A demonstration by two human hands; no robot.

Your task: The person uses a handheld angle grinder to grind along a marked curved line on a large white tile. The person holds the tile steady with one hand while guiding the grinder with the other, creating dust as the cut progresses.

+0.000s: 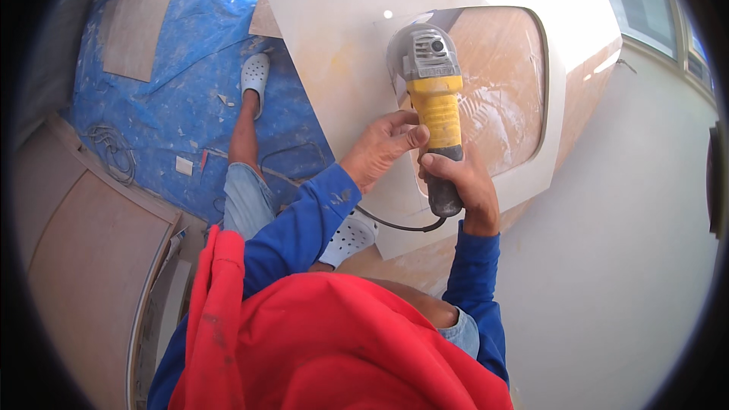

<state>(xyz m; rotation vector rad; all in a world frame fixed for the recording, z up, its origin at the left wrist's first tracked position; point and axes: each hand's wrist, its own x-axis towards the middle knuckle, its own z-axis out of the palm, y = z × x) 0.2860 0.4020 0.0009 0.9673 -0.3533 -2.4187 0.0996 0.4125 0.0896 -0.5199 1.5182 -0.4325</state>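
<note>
A yellow and black angle grinder [440,110] with a grey metal head lies over the left edge of a cutout in a pale flat panel [345,53]. My right hand [472,186] is wrapped round its black rear handle, thumb on top. My left hand [383,146] is at the left side of the yellow body, fingers curled, thumb and fingertips against it; some fingertips are hidden. A dark cord [402,225] runs from the handle's end off to the left. The disc is mostly hidden under the head.
A second wooden sheet [562,137] shows beneath the panel, with pale dust inside the cutout. Blue tarp [205,53] covers the floor at left, with scraps, a coiled cord [112,153] and a wood strip [144,19]. A pale wall [607,250] stands at right; curved wooden panels [91,258] stand at lower left.
</note>
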